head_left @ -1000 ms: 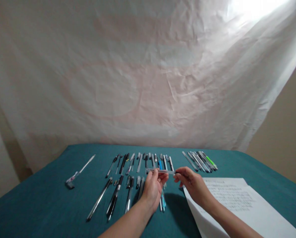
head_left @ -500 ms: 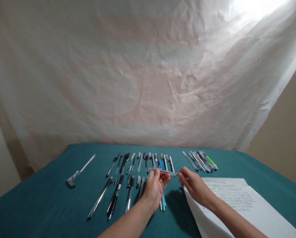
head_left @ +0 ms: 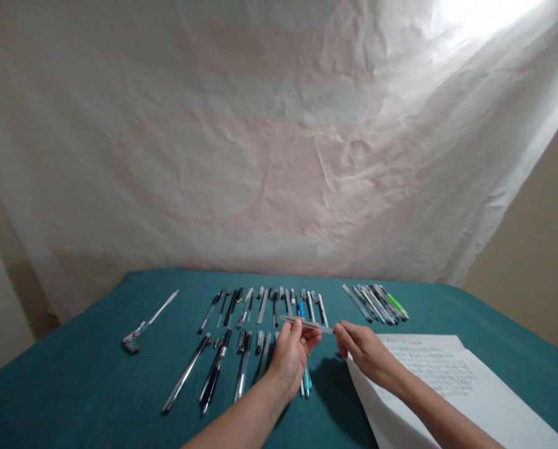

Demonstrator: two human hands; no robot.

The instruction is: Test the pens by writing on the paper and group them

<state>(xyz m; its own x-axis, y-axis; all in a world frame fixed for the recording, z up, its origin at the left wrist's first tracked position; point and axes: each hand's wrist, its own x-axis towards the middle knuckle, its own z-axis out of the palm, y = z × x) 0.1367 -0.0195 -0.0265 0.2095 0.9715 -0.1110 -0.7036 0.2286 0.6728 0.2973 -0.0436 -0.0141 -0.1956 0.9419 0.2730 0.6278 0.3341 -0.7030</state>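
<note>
While it is held just above the teal tabletop (head_left: 96, 386), the clear pen (head_left: 313, 325) lies almost level, its long axis running left to right and its right end dipping slightly. The left hand (head_left: 290, 358) pinches its middle with closed fingers; the right hand (head_left: 360, 349) nips its right end. Rows of pens (head_left: 241, 340) lie beneath and beyond. The printed sheet (head_left: 437, 374) at right carries lines of text too small to read.
</note>
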